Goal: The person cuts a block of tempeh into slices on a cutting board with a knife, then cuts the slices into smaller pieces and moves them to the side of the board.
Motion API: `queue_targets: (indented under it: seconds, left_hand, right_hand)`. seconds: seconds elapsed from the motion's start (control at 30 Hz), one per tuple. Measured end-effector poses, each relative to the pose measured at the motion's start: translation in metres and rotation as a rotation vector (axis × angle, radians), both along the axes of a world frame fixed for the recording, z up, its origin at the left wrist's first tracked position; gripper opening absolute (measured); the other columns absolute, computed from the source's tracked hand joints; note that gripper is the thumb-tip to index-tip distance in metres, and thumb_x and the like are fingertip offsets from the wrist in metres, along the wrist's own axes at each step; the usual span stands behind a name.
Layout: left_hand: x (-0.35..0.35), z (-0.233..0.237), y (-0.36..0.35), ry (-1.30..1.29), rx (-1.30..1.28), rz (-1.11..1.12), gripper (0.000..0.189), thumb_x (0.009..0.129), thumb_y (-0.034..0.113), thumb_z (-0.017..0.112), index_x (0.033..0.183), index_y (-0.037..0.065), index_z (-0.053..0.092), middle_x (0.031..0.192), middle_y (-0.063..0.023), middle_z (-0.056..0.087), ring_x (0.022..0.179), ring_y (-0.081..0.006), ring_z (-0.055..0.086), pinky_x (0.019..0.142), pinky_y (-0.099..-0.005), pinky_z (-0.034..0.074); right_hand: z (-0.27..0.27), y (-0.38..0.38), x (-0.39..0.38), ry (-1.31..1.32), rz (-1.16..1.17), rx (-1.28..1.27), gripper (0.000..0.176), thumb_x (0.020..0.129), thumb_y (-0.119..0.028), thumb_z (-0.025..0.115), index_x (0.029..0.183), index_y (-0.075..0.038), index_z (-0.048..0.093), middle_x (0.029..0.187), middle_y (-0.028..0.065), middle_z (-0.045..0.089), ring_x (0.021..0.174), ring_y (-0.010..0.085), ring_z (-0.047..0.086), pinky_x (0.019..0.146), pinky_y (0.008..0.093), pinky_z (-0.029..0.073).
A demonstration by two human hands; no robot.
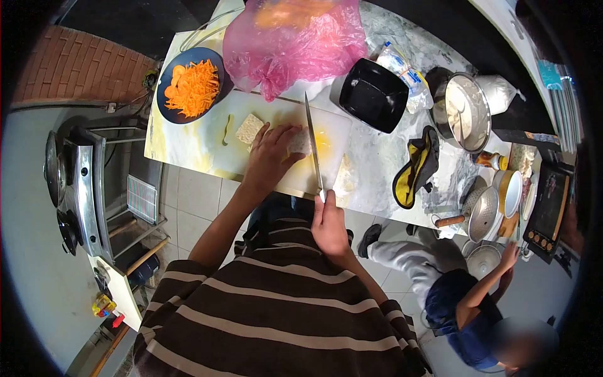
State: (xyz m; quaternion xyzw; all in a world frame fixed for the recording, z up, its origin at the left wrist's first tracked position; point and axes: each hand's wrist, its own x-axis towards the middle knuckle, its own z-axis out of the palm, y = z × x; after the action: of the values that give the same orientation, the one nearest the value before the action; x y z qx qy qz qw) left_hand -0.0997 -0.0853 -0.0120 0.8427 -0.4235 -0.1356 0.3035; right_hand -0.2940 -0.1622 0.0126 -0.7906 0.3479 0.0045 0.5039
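My right hand is closed around the handle of a long kitchen knife, whose blade points away from me across the white cutting board. Just left of the blade, my left hand grips a pale block of what looks like tempeh, its fingers partly covering it. Another tempeh piece with a bumpy surface lies beyond the left fingers. Yellowish wet marks and small crumbs spread on the board to the right of the blade.
A dark plate of shredded carrot, a pink plastic bag and a black bowl stand behind the board. Rightward are a yellow-black cloth mitt and a metal pot. Another person works at lower right.
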Motion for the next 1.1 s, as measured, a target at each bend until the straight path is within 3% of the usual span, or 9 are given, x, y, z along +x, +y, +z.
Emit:
queue_targets:
  seconds: [0.5, 0.57, 0.8, 0.87, 1.1]
  left_hand:
    - [0.003, 0.004, -0.002, 0.036, 0.023, -0.009, 0.059, 0.082, 0.026, 0.076, 0.137, 0.015, 0.056, 0.135, -0.0083, 0.059, 0.130, -0.0261, 0.052, 0.119, -0.0498, 0.026]
    - [0.002, 0.003, -0.003, 0.021, 0.041, -0.008, 0.059, 0.082, 0.026, 0.077, 0.137, 0.015, 0.056, 0.135, -0.0085, 0.059, 0.130, -0.0261, 0.052, 0.118, -0.0498, 0.027]
    - [0.001, 0.001, -0.001, -0.013, 0.023, -0.006, 0.059, 0.083, 0.027, 0.077, 0.137, 0.015, 0.056, 0.135, -0.0086, 0.059, 0.130, -0.0259, 0.052, 0.118, -0.0501, 0.027]
    - [0.001, 0.001, -0.002, -0.016, 0.025, -0.007, 0.059, 0.083, 0.027, 0.077, 0.136, 0.015, 0.057, 0.135, -0.0084, 0.059, 0.130, -0.0256, 0.052, 0.118, -0.0499, 0.027]
    - [0.001, 0.000, -0.002, -0.009, 0.015, 0.014, 0.059, 0.080, 0.026, 0.079, 0.135, 0.015, 0.059, 0.133, -0.0086, 0.061, 0.128, -0.0264, 0.054, 0.117, -0.0495, 0.028]
  right_hand:
    - [0.002, 0.000, 0.006, 0.029, -0.003, 0.057, 0.024, 0.106, -0.017, 0.045, 0.116, 0.005, 0.045, 0.070, 0.0334, 0.058, 0.070, 0.0544, 0.058, 0.058, 0.0554, 0.042]
    - [0.003, -0.002, 0.008, 0.054, 0.024, 0.055, 0.020, 0.105, -0.016, 0.046, 0.109, 0.003, 0.040, 0.076, 0.0352, 0.061, 0.075, 0.0554, 0.060, 0.062, 0.0603, 0.045]
    - [0.001, -0.001, 0.008, 0.047, 0.023, 0.053, 0.020, 0.105, -0.016, 0.046, 0.108, 0.003, 0.040, 0.075, 0.0350, 0.061, 0.074, 0.0555, 0.059, 0.061, 0.0606, 0.045]
    - [-0.003, 0.000, 0.006, 0.046, 0.002, 0.068, 0.022, 0.106, -0.017, 0.045, 0.115, 0.003, 0.044, 0.071, 0.0340, 0.058, 0.072, 0.0549, 0.058, 0.059, 0.0565, 0.042]
    - [-0.001, 0.000, 0.008, 0.078, 0.018, 0.086, 0.024, 0.106, -0.019, 0.045, 0.116, 0.003, 0.043, 0.073, 0.0337, 0.059, 0.073, 0.0555, 0.058, 0.062, 0.0582, 0.042]
